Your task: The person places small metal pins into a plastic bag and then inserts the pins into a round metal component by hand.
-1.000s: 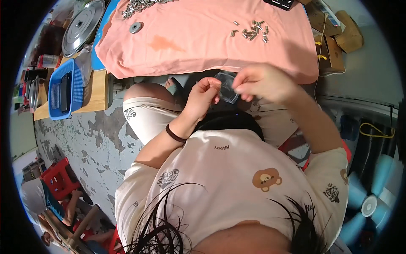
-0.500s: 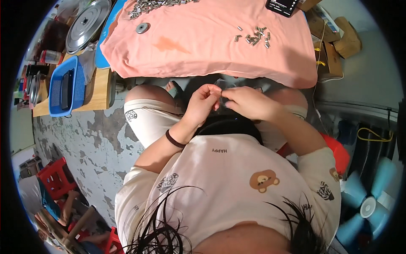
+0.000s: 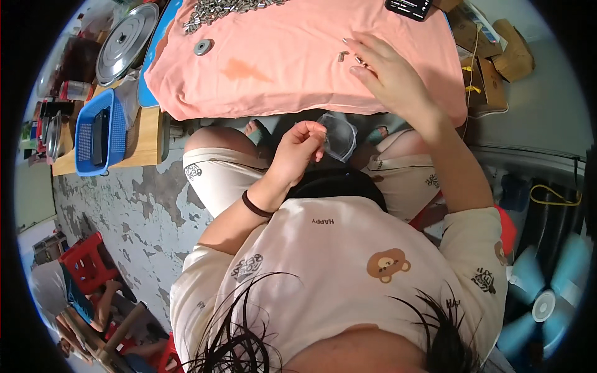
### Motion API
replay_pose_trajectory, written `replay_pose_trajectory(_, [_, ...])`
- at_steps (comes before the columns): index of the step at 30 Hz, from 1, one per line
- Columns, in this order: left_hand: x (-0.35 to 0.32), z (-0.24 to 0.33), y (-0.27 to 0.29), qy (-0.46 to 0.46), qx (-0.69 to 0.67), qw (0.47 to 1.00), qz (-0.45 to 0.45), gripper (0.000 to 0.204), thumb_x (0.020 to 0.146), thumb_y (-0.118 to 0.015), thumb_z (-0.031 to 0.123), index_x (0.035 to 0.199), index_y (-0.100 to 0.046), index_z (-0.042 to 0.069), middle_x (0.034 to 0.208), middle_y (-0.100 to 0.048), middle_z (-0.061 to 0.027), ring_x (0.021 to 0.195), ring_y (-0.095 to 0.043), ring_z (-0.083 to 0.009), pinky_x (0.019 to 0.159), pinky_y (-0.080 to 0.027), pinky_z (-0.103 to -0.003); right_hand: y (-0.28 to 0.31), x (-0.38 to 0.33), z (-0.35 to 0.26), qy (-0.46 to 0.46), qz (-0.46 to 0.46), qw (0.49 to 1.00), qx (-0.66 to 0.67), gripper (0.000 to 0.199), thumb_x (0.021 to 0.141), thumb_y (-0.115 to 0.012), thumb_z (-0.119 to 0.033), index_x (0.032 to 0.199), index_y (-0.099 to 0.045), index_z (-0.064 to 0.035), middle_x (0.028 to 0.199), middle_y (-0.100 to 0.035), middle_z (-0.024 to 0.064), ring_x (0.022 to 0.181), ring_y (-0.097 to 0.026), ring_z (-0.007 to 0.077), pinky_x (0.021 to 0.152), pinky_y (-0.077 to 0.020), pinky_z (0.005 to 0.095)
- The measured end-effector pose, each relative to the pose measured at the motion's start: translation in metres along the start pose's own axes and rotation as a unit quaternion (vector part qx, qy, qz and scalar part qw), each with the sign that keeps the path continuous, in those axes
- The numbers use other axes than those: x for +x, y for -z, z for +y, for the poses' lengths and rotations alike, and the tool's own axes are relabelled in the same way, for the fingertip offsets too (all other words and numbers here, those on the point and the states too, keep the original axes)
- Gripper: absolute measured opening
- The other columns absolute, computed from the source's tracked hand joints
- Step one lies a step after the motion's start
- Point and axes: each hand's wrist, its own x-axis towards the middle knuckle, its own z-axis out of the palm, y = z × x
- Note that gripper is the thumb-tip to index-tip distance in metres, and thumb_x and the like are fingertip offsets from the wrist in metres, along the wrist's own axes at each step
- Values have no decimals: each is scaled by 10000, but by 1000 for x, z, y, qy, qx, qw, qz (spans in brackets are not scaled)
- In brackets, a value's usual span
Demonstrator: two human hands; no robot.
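A small clear plastic bag [image 3: 339, 133] hangs over the lap, just below the table edge, pinched at its rim by the left hand [image 3: 298, 149], whose fingers are curled tight on it; what it contains cannot be made out. The right hand [image 3: 388, 74] lies palm-down on the pink cloth [image 3: 280, 68] with fingers spread loosely over a few small metal pieces [image 3: 349, 55], gripping nothing visible. A heap of like pieces [image 3: 224, 11] lies at the cloth's far edge, a blue basket [image 3: 99, 133] holding a dark flat thing sits left, and brown cardboard boxes [image 3: 491, 56] sit right
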Motion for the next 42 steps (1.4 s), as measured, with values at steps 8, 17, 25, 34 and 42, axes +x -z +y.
replay_pose_trajectory(8, [-3, 13, -11, -3, -70, 995, -73, 34, 863, -510, 91, 870, -534, 68, 742, -501, 5, 555, -458, -84, 511, -389, -193, 30, -13, -19, 8, 91, 993, 74, 253, 753, -608, -110, 1001, -593, -59, 978, -585, 96, 746, -581, 205, 641, -471, 263])
replay_pose_trajectory(17, [-7, 20, -26, -19, -88, 994, -56, 48, 862, -497, 70, 883, -531, 44, 710, -506, 1, 548, -468, -87, 503, -393, -190, -29, -107, -52, -72, -112, 977, 168, 168, 764, -585, -153, 899, -593, -54, 875, -579, 98, 749, -569, 267, 652, -464, 353])
replay_pose_trajectory(25, [-22, 46, 11, -154, 324, 933, -11, 203, 800, -605, 141, 964, -569, 26, 799, -552, -28, 693, -559, -127, 615, -453, -226, 3, -80, -59, 25, -125, 976, 179, 104, 792, -541, -144, 792, -575, -46, 759, -530, 89, 708, -536, 267, 628, -437, 357])
replay_pose_trajectory(34, [-30, 72, -26, -344, 548, 738, -192, 255, 698, -670, 179, 895, -581, 44, 893, -568, -119, 796, -559, -299, 684, -461, -329, 34, -73, -57, 65, -171, 958, 220, 106, 781, -543, -140, 779, -578, -40, 769, -517, 98, 716, -526, 264, 626, -424, 354])
replay_pose_trajectory(42, [-8, 85, -38, -370, 582, 699, -188, 129, 731, -655, 117, 762, -584, 14, 655, -539, -113, 546, -524, -243, 503, -416, -295, 29, -77, -20, 4, -142, 975, 171, 137, 783, -541, -152, 802, -579, -22, 786, -546, 100, 749, -534, 275, 665, -433, 354])
